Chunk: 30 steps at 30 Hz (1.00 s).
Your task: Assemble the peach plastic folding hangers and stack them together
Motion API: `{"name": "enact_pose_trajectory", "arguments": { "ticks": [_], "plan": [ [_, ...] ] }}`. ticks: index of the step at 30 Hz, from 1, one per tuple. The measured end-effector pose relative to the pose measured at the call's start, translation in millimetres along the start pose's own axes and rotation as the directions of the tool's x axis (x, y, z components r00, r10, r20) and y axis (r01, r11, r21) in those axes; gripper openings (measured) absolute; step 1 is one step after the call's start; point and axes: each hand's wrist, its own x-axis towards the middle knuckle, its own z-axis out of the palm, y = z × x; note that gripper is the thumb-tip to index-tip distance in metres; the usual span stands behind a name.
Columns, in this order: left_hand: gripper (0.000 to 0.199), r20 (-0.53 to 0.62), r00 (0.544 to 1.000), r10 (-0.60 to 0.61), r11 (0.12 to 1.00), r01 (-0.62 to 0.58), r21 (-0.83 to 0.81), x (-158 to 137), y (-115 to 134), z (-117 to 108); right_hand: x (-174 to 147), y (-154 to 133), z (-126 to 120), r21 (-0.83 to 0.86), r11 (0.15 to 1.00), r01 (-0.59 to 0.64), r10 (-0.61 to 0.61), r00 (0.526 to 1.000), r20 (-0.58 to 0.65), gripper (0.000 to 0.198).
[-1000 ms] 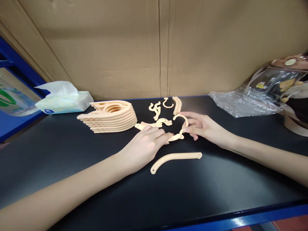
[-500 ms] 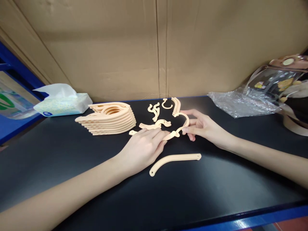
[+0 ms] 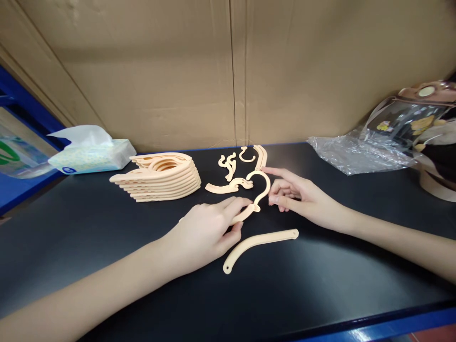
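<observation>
The black table (image 3: 338, 266) spreads beneath your grip, with cardboard (image 3: 160, 71) standing beyond it; well to the right of your grip sits a clear, brown-topped container (image 3: 401, 116), its dark contents hard to make out, with a crumpled plastic bag (image 3: 356, 152) beside it; beyond your grip to the left are a pack of tissues (image 3: 92, 159), one white sheet rising from its top, and, nearer, a stack of cream hangers (image 3: 160, 183); your left hand (image 3: 204, 230) pinches a cream strip (image 3: 246, 215), smooth and slightly bowed, joined at its end to a large open hook (image 3: 268, 183) that curves up beyond your fingertips; your right hand (image 3: 302, 194), just right of the hook, has its forefinger extended and other fingers curled, holding nothing visible; a loose curved strip (image 3: 261, 239) with holed ends lies nearer you than your grip; a folded piece (image 3: 224, 189), some short strips (image 3: 261, 156) and a small hook (image 3: 253, 159) lie beyond it; your left hand hides most of the held strip, and both forearms are cut off by the frame.
</observation>
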Motion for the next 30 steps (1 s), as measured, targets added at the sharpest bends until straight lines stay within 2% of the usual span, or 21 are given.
{"name": "enact_pose_trajectory", "arguments": {
  "ticks": [3,5,7,9,12,15,20,25,30],
  "plan": [
    [0.033,0.046,0.994,-0.097,0.965,0.106,-0.241,1,-4,-4,-3,0,0,-0.279,0.957,0.075,-0.092,0.995,-0.047,0.043],
    [0.031,0.091,0.981,-0.17,0.883,0.193,-0.429,1,-6,-5,-6,-1,-1,-0.455,0.877,0.157,-0.19,0.981,-0.028,0.034],
    [0.029,0.159,0.962,-0.223,0.742,0.273,-0.613,2,-6,-4,-9,-4,-1,-0.573,0.767,0.29,-0.307,0.949,0.069,0.028],
    [0.027,0.222,0.947,-0.233,0.573,0.318,-0.755,4,-7,-2,-11,-9,0,-0.629,0.644,0.435,-0.397,0.893,0.211,0.028],
    [0.028,0.253,0.946,-0.203,0.367,0.313,-0.876,6,-7,-1,-15,-14,5,-0.663,0.497,0.559,-0.431,0.823,0.37,0.035],
    [0.032,0.275,0.945,-0.179,0.244,0.313,-0.918,8,-9,-1,-16,-15,9,-0.683,0.417,0.599,-0.422,0.794,0.438,0.031],
    [0.036,0.283,0.949,-0.138,0.195,0.306,-0.932,9,-14,-2,-14,-13,10,-0.691,0.442,0.572,-0.385,0.817,0.429,0.027],
    [0.034,0.304,0.946,-0.111,0.168,0.32,-0.933,9,-18,-4,-10,-11,8,-0.643,0.563,0.518,-0.358,0.855,0.376,0.028],
    [0.031,0.326,0.936,-0.134,0.104,0.34,-0.935,9,-17,-6,-10,-7,5,-0.621,0.642,0.449,-0.301,0.893,0.334,0.031]
  ]
}}
